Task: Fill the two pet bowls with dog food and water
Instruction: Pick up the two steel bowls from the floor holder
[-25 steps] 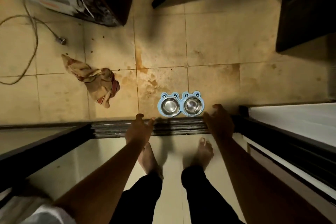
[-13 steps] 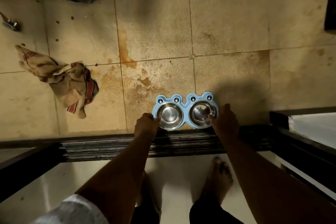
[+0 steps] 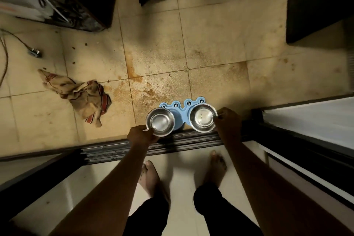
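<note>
Two round steel pet bowls are lifted out of a light blue frog-shaped holder [image 3: 180,108] that lies on the stained tile floor just past a dark door track. My left hand [image 3: 138,136] pinches the near rim of the left bowl [image 3: 160,121]. The right bowl [image 3: 203,118] is held at its right rim by my right hand [image 3: 228,122]. Both bowls look empty, with a bright reflection in the right one.
A crumpled beige and red rag [image 3: 82,95] lies on the tiles to the left. A cable with a plug [image 3: 34,52] and scattered crumbs sit farther left. Dark furniture stands at the back left and right. The sliding-door track [image 3: 172,143] crosses below the bowls; my bare feet stand behind it.
My hands went from touching the holder's sides to gripping the bowl rims. Both bowls have come up out of the blue holder toward me.
</note>
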Tool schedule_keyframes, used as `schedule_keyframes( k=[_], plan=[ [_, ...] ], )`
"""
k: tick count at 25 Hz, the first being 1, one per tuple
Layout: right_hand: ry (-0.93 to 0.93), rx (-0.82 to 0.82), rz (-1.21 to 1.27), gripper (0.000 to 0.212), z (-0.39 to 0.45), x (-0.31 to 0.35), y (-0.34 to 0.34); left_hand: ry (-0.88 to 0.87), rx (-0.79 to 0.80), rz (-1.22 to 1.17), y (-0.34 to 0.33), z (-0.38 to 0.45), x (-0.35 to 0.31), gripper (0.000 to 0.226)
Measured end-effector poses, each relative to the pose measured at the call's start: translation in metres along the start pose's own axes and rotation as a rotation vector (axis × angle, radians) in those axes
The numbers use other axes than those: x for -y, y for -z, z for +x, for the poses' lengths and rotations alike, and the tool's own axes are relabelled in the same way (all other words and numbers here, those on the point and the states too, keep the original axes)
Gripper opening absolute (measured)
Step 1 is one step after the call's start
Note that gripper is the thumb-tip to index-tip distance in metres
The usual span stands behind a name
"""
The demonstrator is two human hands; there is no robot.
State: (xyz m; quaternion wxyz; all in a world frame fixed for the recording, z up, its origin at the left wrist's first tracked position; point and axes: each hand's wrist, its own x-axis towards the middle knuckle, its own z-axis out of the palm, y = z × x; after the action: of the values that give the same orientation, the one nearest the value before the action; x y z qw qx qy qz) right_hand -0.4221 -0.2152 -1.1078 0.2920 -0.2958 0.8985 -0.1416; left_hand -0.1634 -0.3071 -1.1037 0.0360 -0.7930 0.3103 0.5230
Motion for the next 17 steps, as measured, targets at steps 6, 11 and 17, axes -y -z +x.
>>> schedule_keyframes(
  k=[6, 11, 17],
  plan=[
    [-0.037, 0.038, 0.308, 0.011, -0.082, 0.086, 0.117, -0.283, -0.056, -0.157, 0.098, -0.151, -0.051, 0.007],
    [-0.261, -0.07, 0.807, 0.014, -0.171, 0.16, 0.225, -0.466, -0.031, -0.213, 0.187, -0.268, -0.094, 0.008],
    [-0.302, -0.203, 1.007, 0.024, -0.268, 0.204, 0.366, -0.596, 0.035, -0.334, 0.289, -0.415, -0.145, 0.022]
  ],
)
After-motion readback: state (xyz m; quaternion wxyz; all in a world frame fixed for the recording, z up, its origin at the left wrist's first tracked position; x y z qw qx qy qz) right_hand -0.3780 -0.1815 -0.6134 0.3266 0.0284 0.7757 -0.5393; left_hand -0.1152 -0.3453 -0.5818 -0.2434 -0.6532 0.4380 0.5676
